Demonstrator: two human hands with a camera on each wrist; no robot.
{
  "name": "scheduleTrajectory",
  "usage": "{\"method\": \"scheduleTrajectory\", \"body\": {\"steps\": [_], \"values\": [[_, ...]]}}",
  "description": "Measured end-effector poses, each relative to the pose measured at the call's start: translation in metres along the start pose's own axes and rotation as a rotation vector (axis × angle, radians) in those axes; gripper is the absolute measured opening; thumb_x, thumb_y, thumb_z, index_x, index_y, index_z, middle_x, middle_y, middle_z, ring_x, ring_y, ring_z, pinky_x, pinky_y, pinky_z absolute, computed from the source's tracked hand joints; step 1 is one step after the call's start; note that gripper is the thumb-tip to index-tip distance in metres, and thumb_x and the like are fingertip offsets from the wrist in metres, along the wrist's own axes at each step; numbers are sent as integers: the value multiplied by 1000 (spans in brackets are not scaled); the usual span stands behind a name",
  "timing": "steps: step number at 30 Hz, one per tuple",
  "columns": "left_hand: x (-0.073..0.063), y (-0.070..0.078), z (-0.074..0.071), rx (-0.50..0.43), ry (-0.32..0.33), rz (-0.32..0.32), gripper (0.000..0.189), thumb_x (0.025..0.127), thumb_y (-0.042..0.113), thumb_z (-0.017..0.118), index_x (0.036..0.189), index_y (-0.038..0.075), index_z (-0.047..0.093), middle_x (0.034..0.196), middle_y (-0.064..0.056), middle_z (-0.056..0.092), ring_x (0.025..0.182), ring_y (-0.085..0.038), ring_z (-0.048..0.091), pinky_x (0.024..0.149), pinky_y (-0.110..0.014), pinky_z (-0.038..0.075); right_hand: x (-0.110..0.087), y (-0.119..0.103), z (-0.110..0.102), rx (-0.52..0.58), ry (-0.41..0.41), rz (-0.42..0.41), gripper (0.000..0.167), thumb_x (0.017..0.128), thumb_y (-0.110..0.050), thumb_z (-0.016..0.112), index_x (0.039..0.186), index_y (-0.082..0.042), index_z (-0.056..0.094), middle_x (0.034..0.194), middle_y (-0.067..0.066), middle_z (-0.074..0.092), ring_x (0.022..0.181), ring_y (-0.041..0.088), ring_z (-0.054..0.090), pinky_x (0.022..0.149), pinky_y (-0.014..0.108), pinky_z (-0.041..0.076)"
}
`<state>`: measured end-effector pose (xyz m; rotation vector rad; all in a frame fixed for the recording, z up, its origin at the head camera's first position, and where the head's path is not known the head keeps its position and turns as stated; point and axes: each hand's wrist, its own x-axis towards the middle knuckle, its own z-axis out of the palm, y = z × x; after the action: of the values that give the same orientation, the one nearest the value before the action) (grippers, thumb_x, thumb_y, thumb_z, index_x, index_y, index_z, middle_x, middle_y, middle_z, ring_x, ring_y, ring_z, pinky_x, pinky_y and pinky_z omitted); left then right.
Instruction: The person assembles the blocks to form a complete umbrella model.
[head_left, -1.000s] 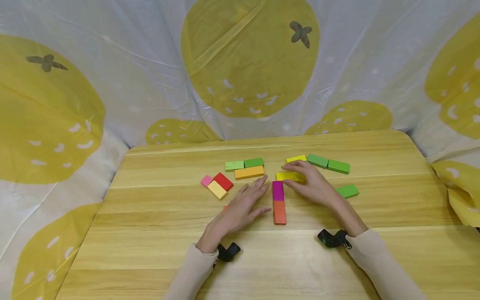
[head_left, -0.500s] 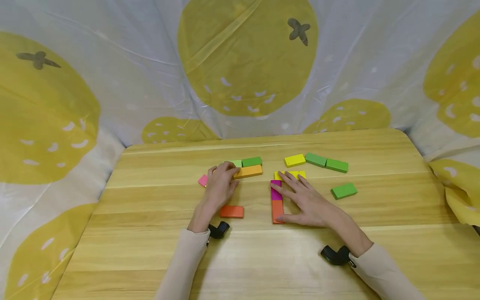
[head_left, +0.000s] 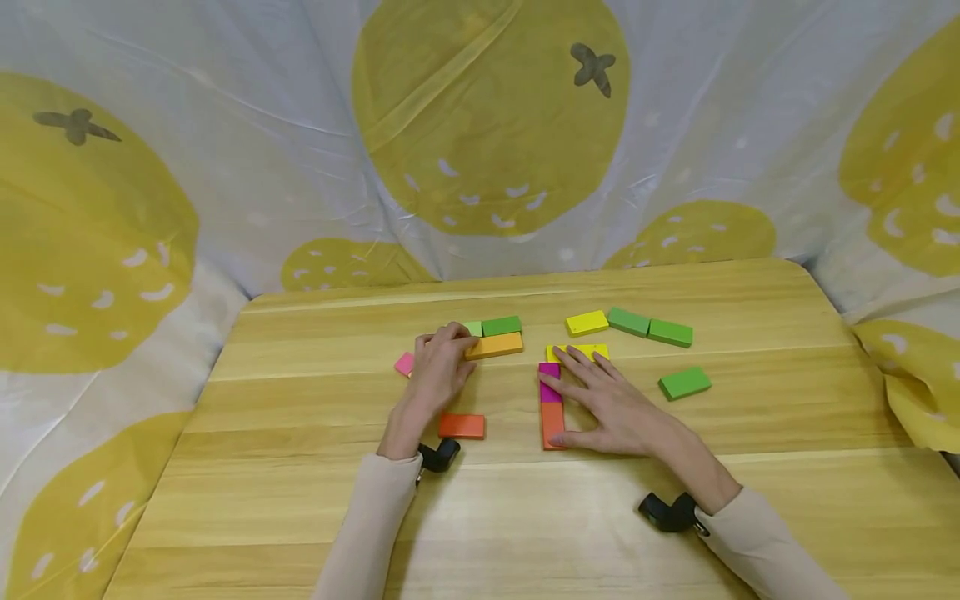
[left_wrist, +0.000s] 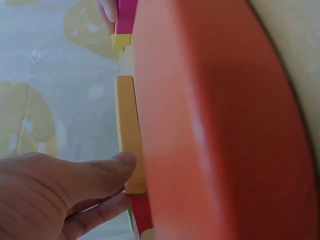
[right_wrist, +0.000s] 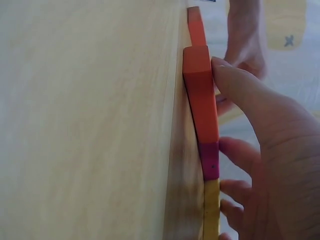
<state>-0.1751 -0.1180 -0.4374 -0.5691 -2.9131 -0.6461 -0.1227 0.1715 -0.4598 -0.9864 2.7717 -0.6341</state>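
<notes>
- Left hand [head_left: 433, 367], one: fingers bent, thumb and finger seemingly pinching the near end of the orange block, though the left wrist view is partly blocked.
- Orange block [head_left: 498, 346], one: flat on the table [head_left: 300, 517], left of centre, along the front of a dark green block [head_left: 501, 326] and a light green block [head_left: 473, 328], the latter partly hidden.
- Right hand [head_left: 618, 408], one: fingers spread wide, tips resting on a joined group of three blocks.
- Said group: upright red-orange block [head_left: 552, 425] nearest the person, magenta block [head_left: 551, 395] end to end beyond it, long yellow block [head_left: 592, 349] crosswise at the far end.
- Loose red-orange block [head_left: 462, 427], one: lying crosswise, near the left wrist.
- Pink block [head_left: 404, 364], one: just left of the left hand.
- Short yellow block [head_left: 587, 322] and two green blocks [head_left: 628, 322]: a bent row at the back right.
- Lone green block [head_left: 685, 383], one: apart, to the right.
- Wrist cameras [head_left: 667, 512], two, black: one per wrist.
- Backdrop cloth [head_left: 292, 183]: pale, yellow fruit print, behind the table.
</notes>
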Motion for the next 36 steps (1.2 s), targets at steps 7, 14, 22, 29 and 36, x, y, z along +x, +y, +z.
{"method": "scheduleTrajectory", "body": {"steps": [7, 14, 22, 29, 36], "values": [[6, 1, 6, -14, -6, -31, 30, 88, 3, 80, 118, 4, 77, 113, -11, 67, 109, -29, 63, 95, -49, 42, -1, 1, 2, -1, -3, -2, 87, 91, -68, 65, 162, -26, 37, 175, 12, 13, 162, 38, 12, 128, 65, 10], [9, 6, 11, -64, -3, -7, 30, 85, 5, 83, 115, 9, 80, 111, -8, 73, 105, -27, 70, 89, -45, 41, -1, 1, 1, 1, -6, 10, 88, 90, -67, 66, 162, -26, 37, 175, 11, 12, 162, 37, 11, 129, 64, 10], [11, 12, 16, -69, -10, 36, 28, 87, 6, 82, 114, 9, 80, 110, -7, 73, 104, -25, 70, 87, -45, 39, 1, 0, 2, 12, 1, 2, 88, 90, -66, 68, 162, -26, 37, 175, 11, 13, 162, 37, 12, 128, 65, 10], [12, 12, 18, -89, -15, 48, 29, 87, 4, 81, 115, 8, 80, 111, -7, 73, 103, -25, 70, 85, -41, 37, 1, -1, 1, 4, -2, -1, 89, 90, -66, 68, 162, -26, 36, 175, 12, 13, 162, 37, 12, 128, 65, 10], [11, 12, 19, -102, -13, 65, 28, 87, 1, 80, 115, 7, 79, 113, -7, 72, 108, -26, 69, 82, -38, 35, 1, -1, 1, 6, -6, 2, 89, 90, -67, 67, 162, -26, 35, 175, 12, 12, 162, 37, 12, 128, 65, 9]]}}
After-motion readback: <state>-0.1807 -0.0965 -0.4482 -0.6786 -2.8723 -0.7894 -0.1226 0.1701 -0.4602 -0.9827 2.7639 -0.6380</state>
